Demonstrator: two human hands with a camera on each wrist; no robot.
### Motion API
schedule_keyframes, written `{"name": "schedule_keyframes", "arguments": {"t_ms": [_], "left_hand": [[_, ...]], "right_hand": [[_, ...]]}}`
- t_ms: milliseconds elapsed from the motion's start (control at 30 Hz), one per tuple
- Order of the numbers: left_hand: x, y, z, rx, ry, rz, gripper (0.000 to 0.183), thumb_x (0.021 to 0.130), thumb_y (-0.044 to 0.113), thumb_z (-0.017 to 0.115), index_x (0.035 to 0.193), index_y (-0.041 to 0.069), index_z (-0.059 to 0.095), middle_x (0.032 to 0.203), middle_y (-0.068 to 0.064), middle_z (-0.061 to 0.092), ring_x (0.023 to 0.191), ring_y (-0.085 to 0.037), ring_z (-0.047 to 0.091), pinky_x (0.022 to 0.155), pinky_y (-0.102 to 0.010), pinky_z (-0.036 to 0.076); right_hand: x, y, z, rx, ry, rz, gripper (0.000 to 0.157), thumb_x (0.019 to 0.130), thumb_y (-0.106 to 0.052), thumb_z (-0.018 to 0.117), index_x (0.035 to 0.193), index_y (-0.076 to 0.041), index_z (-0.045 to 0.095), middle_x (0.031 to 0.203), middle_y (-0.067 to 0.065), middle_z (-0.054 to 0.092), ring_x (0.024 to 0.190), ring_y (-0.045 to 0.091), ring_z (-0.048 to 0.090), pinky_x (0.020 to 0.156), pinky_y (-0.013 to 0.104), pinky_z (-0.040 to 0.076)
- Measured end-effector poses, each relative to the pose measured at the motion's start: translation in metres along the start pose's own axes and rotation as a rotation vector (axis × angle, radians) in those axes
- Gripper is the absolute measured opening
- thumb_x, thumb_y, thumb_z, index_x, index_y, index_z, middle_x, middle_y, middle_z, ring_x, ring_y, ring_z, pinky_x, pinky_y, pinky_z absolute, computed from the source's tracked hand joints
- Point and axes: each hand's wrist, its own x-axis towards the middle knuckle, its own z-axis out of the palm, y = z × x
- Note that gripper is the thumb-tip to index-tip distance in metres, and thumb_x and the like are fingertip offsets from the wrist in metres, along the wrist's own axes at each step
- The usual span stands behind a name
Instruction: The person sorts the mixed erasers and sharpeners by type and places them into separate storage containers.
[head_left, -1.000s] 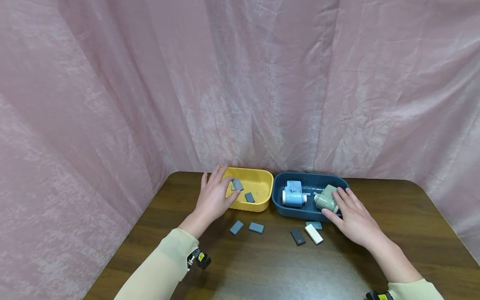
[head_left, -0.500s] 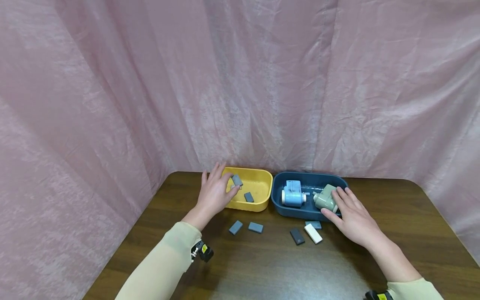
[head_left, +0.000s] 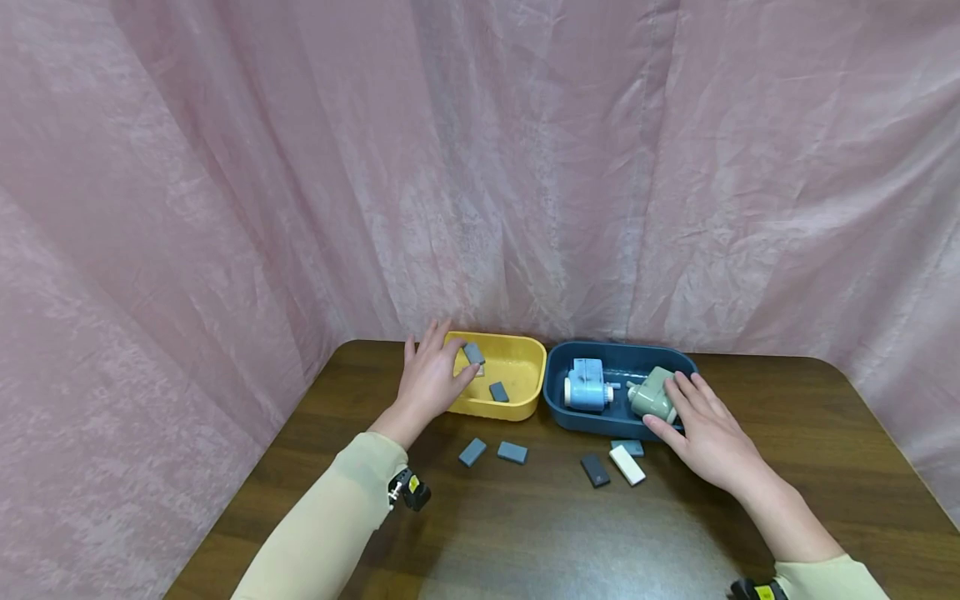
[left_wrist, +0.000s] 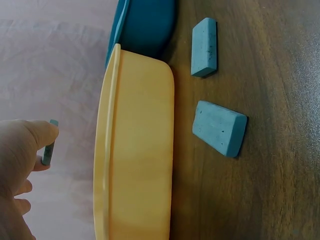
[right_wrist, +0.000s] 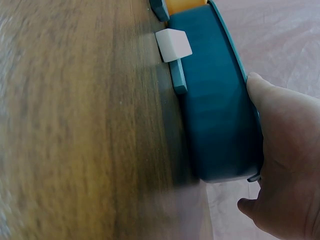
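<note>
My left hand (head_left: 429, 379) pinches a blue-grey eraser (head_left: 473, 353) between thumb and index finger, above the left end of the yellow bin (head_left: 517, 412). The left wrist view catches the same held eraser (left_wrist: 48, 154) edge-on. Inside that bin lie a dark grey eraser (head_left: 498, 392) and a paler piece partly covered by the held one. My right hand (head_left: 708, 437) rests at the right end of the blue bin (head_left: 592, 423), fingers extended over a green crank device (head_left: 651, 395) like a small pencil sharpener. Its thumb (right_wrist: 255, 82) touches the bin's rim.
A light blue crank device (head_left: 587, 385) sits in the blue bin. On the wooden table in front lie two blue-grey erasers (head_left: 472, 452), a dark one (head_left: 595, 470), a white one (head_left: 627, 466) and a blue one (head_left: 630, 447) against the bin. A pink curtain (head_left: 525, 167) hangs behind.
My left hand has shifted slightly away from me over the yellow bin, still pinching the eraser, which has turned a little. The right hand stays in place.
</note>
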Motion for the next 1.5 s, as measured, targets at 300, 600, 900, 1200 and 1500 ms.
{"name": "schedule_keyframes", "arguments": {"t_ms": [300,600,900,1200,1500], "left_hand": [[0.005,-0.003,0.007,0.030,-0.011,-0.023,0.054,0.105,0.045,0.076,0.145,0.010,0.069,0.174,-0.018,0.038,0.166,-0.040,0.023,0.128,-0.074,0.017],[0.008,-0.005,0.016,0.020,-0.023,-0.028,0.051,0.105,0.043,0.077,0.144,0.010,0.071,0.176,-0.020,0.036,0.167,-0.040,0.020,0.128,-0.075,0.014],[0.004,-0.010,0.023,0.027,-0.023,-0.025,0.050,0.104,0.045,0.077,0.140,0.012,0.073,0.179,-0.014,0.031,0.167,-0.038,0.021,0.127,-0.076,0.015],[-0.002,-0.014,0.027,0.024,-0.038,-0.039,0.049,0.104,0.046,0.078,0.139,0.011,0.074,0.173,-0.021,0.040,0.165,-0.039,0.028,0.125,-0.077,0.020],[-0.004,-0.017,0.032,0.010,-0.062,-0.043,0.048,0.104,0.045,0.077,0.138,0.012,0.074,0.172,-0.022,0.042,0.166,-0.041,0.024,0.125,-0.078,0.018]], "right_hand": [[0.000,0.000,0.000,-0.005,0.002,0.001,0.095,0.113,-0.062,0.053,0.169,0.009,0.028,0.176,0.036,0.020,0.166,0.052,0.005,0.129,0.070,0.014],[0.000,0.000,0.000,-0.001,-0.002,0.007,0.095,0.112,-0.063,0.052,0.169,0.009,0.028,0.176,0.036,0.020,0.166,0.052,0.005,0.129,0.070,0.014],[-0.002,-0.001,0.001,0.000,0.001,0.004,0.095,0.112,-0.063,0.053,0.169,0.009,0.028,0.176,0.036,0.020,0.166,0.052,0.005,0.129,0.069,0.013],[-0.001,-0.004,0.000,0.005,-0.004,0.006,0.095,0.112,-0.063,0.053,0.169,0.009,0.028,0.176,0.036,0.020,0.166,0.052,0.005,0.129,0.070,0.014],[-0.001,-0.004,0.000,0.004,-0.005,0.004,0.094,0.112,-0.062,0.052,0.169,0.009,0.028,0.175,0.036,0.020,0.165,0.053,0.006,0.128,0.071,0.014]]}}
